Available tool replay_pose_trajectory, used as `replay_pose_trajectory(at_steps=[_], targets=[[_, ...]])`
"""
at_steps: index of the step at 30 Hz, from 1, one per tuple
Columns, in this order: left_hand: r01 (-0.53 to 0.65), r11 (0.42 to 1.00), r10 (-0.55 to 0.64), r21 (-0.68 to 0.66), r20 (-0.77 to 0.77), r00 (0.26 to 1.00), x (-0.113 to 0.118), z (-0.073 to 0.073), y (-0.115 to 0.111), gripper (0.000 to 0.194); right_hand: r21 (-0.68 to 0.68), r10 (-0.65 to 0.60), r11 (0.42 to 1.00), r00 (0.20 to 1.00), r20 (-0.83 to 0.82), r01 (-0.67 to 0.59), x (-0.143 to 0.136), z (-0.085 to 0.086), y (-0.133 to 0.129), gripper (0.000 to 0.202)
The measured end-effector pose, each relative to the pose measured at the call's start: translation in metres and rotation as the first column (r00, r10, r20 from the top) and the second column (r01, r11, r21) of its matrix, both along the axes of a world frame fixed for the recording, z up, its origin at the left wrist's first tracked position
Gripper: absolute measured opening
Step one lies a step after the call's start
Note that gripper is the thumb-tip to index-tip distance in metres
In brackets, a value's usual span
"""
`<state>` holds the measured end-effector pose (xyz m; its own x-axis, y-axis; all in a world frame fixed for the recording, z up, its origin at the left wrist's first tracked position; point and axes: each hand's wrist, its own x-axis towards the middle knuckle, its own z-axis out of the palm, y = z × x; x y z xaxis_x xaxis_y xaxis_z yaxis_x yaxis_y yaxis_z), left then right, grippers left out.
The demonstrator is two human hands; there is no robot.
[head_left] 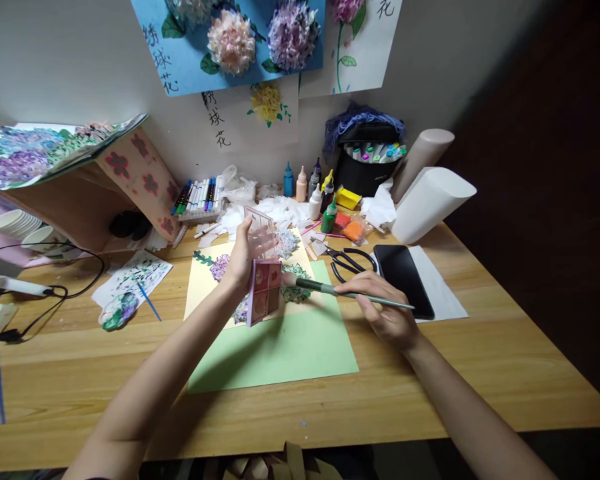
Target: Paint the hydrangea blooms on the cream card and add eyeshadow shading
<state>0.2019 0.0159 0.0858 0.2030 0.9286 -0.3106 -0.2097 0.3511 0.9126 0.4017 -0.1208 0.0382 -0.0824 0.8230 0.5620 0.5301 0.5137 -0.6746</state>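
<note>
Right now I watch the line between a brush (325,288) and an open palette (267,291), both held up over the tabletop (405,393). The left hand (240,259) grips the palette from its left side, most fingers hidden behind it, with the clear lid (261,233) swung up and the pans facing to my right. The right hand (384,308) pinches the brush's handle between thumb and fingers; its long axis runs leftward from that grip, nearly level across my view, so the bristles (289,280) end at the palette's right edge. Whether they touch a pan, I cannot tell. The left hand is the nearer to the palette, the right well off to its right. Below lie a green sheet (280,363), a cream sheet (200,287) and a green flower (299,271), with a phone (405,277) just beside the right hand
</note>
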Motion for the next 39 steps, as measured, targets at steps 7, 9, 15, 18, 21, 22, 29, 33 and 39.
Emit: replay_pose_trajectory(at_steps=[7, 9, 15, 18, 21, 22, 29, 33, 39], targets=[[-0.023, 1.0, 0.023, 0.013, -0.002, 1.0, 0.0, -0.001, 0.002, 0.056, -0.01, 0.045, 0.999, 0.999, 0.01, -0.045, -0.001, -0.002, 0.001, 0.025], [-0.032, 0.999, 0.032, 0.016, -0.002, 0.999, 0.0, -0.001, 0.002, 0.056, 0.005, 0.052, 0.999, 0.999, -0.009, -0.052, 0.0, -0.002, 0.001, 0.026], [-0.088, 0.996, 0.089, 0.012, -0.017, 0.996, 0.002, 0.005, 0.001, 0.055, 0.043, 0.102, 0.994, 0.994, 0.034, -0.103, 0.0, -0.002, 0.001, 0.026], [-0.085, 0.996, 0.085, 0.009, 0.018, 0.996, 0.003, 0.006, 0.002, 0.053, 0.062, 0.121, 0.99, 0.992, 0.03, -0.123, 0.001, -0.002, 0.001, 0.027], [-0.084, 0.996, 0.082, 0.035, 0.035, 0.996, 0.004, 0.005, 0.003, 0.053, 0.036, 0.108, 0.993, 0.992, 0.064, -0.111, 0.001, -0.002, 0.002, 0.025], [-0.081, 0.996, 0.079, 0.042, 0.038, 0.996, 0.004, 0.004, 0.003, 0.054, 0.031, 0.084, 0.996, 0.995, 0.057, -0.086, 0.001, -0.003, 0.002, 0.025], [-0.083, 0.994, 0.081, 0.07, 0.028, 0.996, 0.008, 0.005, 0.003, 0.054, 0.056, 0.089, 0.994, 0.996, 0.03, -0.091, 0.0, -0.001, 0.001, 0.025], [-0.094, 0.99, 0.092, 0.109, 0.021, 0.996, 0.011, 0.005, 0.001, 0.054, 0.103, 0.101, 0.99, 0.995, -0.017, -0.099, -0.002, 0.001, 0.0, 0.029], [-0.107, 0.977, 0.105, 0.187, 0.022, 0.994, 0.017, 0.008, -0.001, 0.045, 0.143, 0.079, 0.986, 0.994, 0.079, -0.09, -0.004, 0.006, 0.0, 0.031]])
